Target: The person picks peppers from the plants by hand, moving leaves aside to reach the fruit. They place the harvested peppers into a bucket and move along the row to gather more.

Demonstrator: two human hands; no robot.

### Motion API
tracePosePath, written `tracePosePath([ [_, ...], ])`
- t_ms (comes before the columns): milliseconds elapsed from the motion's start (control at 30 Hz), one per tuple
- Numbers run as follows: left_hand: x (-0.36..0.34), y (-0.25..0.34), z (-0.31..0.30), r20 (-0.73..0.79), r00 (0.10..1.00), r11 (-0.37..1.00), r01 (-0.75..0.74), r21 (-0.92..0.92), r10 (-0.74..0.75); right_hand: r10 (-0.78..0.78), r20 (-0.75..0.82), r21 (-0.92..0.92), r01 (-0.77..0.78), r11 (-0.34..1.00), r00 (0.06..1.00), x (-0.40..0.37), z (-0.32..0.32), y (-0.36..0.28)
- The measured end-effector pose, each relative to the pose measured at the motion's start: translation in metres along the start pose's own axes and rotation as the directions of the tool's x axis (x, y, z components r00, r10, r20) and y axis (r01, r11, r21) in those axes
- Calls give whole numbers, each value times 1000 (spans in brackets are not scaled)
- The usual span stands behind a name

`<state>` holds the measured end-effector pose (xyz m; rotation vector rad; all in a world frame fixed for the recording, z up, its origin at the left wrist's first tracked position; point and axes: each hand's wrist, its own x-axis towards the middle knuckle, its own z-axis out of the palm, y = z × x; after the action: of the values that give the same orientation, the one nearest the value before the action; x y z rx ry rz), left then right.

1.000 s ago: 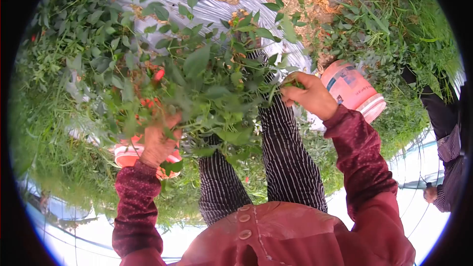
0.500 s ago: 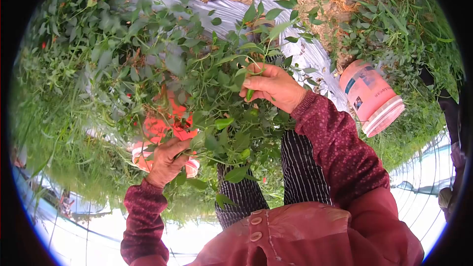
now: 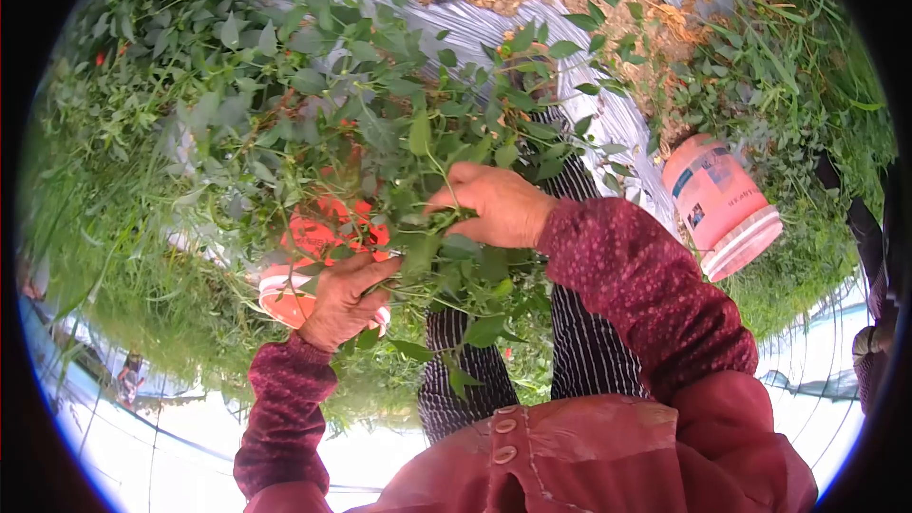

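Head view shows two bare hands at one leafy green plant point(image 3: 419, 133), which spreads in front of two striped trouser legs point(image 3: 589, 323). The left hand point(image 3: 344, 306) has its fingers bent inward at the lower stems; leaves hide part of the contact, so I cannot tell whether it is clamped. The right hand point(image 3: 502, 209) reaches into the leaves, its thumb below the fingers with stems and leaves at the tips; how firmly these close, I cannot tell. The hands are near each other but apart.

Two buckets are visible. The red one point(image 3: 312, 239) is partly behind the foliage and left hand, with dark print too small to read. The pink one point(image 3: 714, 192) lies tilted at the right, with a blue-and-white label point(image 3: 714, 169), a small dark picture and dark lettering, none legible. Another person point(image 3: 868, 347) is partly visible at the right edge.
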<state>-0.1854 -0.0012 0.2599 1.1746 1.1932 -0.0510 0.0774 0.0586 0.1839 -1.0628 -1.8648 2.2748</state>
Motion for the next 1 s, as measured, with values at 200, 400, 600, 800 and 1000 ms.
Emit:
tracePosePath([
  [200,6,6,1,-42,995,994,-88,69,91,211,10,-383,-191,904,977,-2,-4,-20],
  [400,5,-1,7,0,991,965,-128,230,131,409,-325,-264,-497,826,852,14,-34,4],
  [600,8,-3,13,-25,988,957,-140,253,151,-18,-198,-59,6,998,980,89,12,-18],
  [800,4,-9,17,-27,974,949,-215,231,227,-72,99,-466,110,878,993,138,55,-3],
  [1000,3,-10,21,-58,968,939,-221,263,244,63,3,-503,-53,862,998,93,39,-9],
])
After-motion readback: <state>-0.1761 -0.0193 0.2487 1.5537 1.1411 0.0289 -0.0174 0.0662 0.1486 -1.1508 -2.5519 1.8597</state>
